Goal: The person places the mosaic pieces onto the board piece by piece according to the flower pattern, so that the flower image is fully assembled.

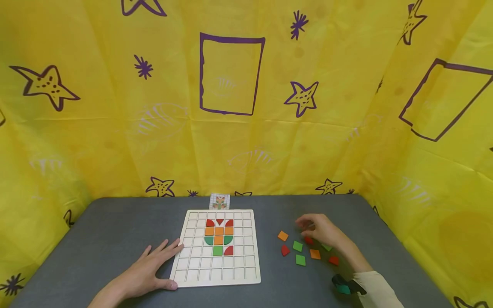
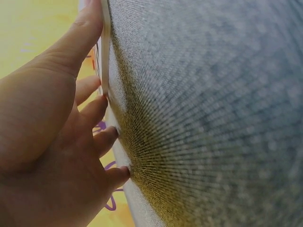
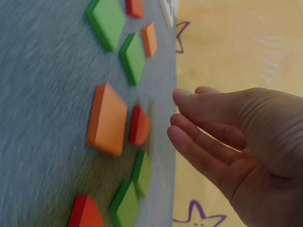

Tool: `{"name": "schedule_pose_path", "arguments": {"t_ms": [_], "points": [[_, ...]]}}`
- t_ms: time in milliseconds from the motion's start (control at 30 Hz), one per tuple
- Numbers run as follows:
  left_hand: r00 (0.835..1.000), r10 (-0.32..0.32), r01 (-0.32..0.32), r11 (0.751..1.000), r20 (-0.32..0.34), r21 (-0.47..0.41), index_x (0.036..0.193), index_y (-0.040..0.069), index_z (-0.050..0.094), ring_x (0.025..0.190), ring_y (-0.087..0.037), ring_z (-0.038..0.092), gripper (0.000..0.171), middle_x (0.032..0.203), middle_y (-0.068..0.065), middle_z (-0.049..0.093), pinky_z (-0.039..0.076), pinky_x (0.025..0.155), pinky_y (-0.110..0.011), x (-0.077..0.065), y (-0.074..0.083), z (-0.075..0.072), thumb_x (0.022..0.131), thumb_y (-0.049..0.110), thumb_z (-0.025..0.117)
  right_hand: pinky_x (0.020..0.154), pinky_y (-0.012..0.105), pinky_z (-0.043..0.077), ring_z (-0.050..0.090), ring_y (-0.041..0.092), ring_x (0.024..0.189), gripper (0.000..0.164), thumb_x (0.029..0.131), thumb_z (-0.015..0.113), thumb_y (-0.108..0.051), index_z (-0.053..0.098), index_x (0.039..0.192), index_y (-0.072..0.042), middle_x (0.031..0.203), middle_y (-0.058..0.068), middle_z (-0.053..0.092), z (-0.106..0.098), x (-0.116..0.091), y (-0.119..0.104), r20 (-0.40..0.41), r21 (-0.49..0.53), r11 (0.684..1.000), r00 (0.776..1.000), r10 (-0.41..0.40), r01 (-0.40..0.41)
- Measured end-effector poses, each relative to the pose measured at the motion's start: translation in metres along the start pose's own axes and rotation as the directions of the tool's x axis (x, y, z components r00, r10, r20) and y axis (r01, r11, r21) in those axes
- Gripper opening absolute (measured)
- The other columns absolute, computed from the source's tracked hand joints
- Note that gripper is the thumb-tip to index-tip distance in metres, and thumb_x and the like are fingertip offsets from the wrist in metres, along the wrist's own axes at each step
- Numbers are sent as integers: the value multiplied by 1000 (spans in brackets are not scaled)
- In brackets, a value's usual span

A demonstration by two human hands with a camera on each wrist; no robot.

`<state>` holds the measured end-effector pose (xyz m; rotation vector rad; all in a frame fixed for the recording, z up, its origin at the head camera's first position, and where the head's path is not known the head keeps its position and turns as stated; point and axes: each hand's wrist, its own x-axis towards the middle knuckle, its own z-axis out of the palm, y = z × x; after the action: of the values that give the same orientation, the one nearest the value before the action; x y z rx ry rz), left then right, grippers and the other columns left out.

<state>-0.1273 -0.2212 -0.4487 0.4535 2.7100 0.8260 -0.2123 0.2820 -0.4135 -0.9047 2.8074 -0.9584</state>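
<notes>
A white grid board lies on the dark table. On it, red, orange and green tiles form a flower-like pattern, with a green square tile beside a red quarter-round tile at its bottom. My left hand rests at the board's left side, fingers spread and fairly straight, thumb by the near corner. Over the loose tiles to the right hovers my right hand, its fingers loosely bent. No tile shows between its thumb and fingers in the right wrist view. Below it lie a red tile and an orange square tile.
A small pattern card stands behind the board, showing a similar coloured figure. Other loose tiles lie right of the board, among them an orange square and a green square. Yellow patterned cloth hangs behind the table and at its sides.
</notes>
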Motion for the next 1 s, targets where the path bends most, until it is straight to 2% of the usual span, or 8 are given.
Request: {"name": "schedule_pose_path", "arguments": {"t_ms": [233, 400, 667, 833, 1000], "points": [[1000, 7, -7, 1000, -2, -11, 148, 16, 45, 144, -50, 15, 100, 157, -12, 32, -1, 106, -73, -1, -1, 0, 65, 58, 81, 69, 28, 55, 64, 23, 83, 33, 77, 77, 5, 69, 110, 3, 96, 9, 70, -1, -10, 8, 68, -22, 998, 996, 55, -54], [1000, 6, -6, 1000, -1, -14, 148, 16, 45, 144, -50, 15, 100, 157, -13, 33, -1, 106, -73, 0, -1, 0, 65, 57, 81, 70, 29, 54, 62, 21, 83, 33, 77, 77, 6, 70, 109, -1, 93, 3, 67, 3, -11, 12, 70, -58, 995, 994, 90, -86], [1000, 21, -21, 1000, -12, -9, 147, 15, 46, 143, -50, 16, 100, 156, -13, 34, 0, 106, -73, 0, 0, 0, 64, 58, 81, 72, 30, 54, 61, 19, 84, 32, 79, 77, 2, 70, 110, -2, 96, 2, 67, 6, -9, 13, 68, -93, 993, 995, 79, -73], [1000, 4, -4, 1000, -4, -5, 147, 16, 46, 144, -50, 16, 100, 157, -13, 33, -1, 107, -72, 0, 1, 0, 64, 58, 81, 75, 33, 55, 64, 21, 87, 30, 80, 77, 0, 70, 109, -2, 99, 5, 68, 8, -6, 12, 63, -98, 994, 996, 58, -51], [1000, -7, 7, 1000, 2, -6, 148, 17, 45, 144, -50, 16, 100, 157, -12, 33, -1, 107, -72, 0, 1, 0, 64, 58, 81, 74, 32, 55, 63, 19, 84, 30, 78, 78, 2, 71, 107, -2, 94, 2, 67, 10, -3, 12, 47, -107, 992, 997, 67, -62]]}}
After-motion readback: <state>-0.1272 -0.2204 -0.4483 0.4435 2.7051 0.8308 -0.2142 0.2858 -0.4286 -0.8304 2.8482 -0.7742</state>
